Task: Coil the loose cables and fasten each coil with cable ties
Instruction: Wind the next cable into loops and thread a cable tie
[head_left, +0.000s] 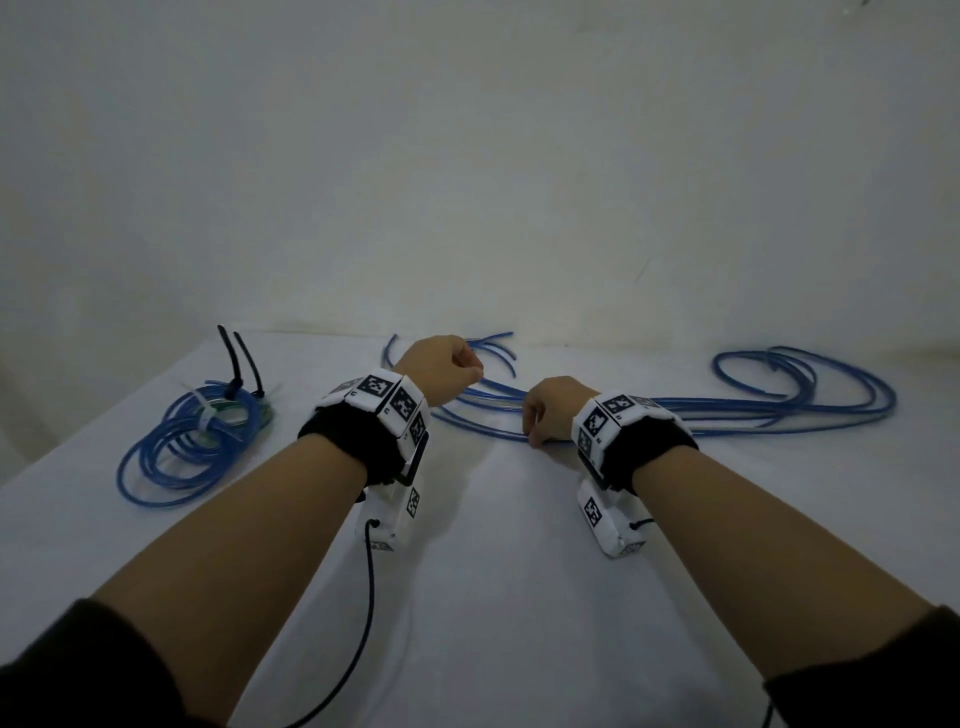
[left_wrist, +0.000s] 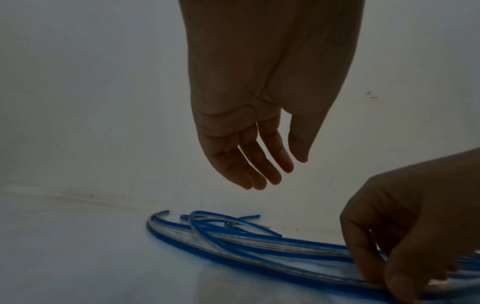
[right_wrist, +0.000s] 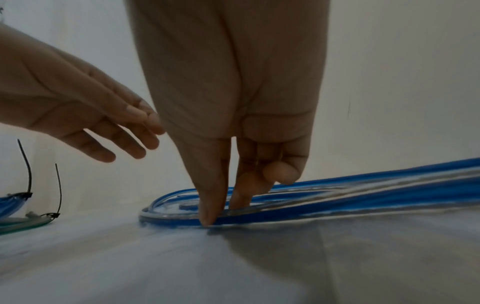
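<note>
Presently the loose blue cables (head_left: 675, 410) lie on the white tabletop (head_left: 493, 545), their long axis running left to right across the middle of the head view, cut ends (left_wrist: 254, 216) pointing toward the wall at centre and wide loops at the right edge. The right hand (right_wrist: 233, 115) reaches down onto the bundle near its left bend, thumb tip (right_wrist: 207, 218) and fingers in a narrow grip pinching strands against the tabletop. The left hand (left_wrist: 249, 123) hovers above the cable ends, fingers relaxed, holding nothing. At left, well apart, a finished coil (head_left: 182, 441) lies flat, bound with black cable ties (head_left: 239, 364) whose tails stand upright.
</note>
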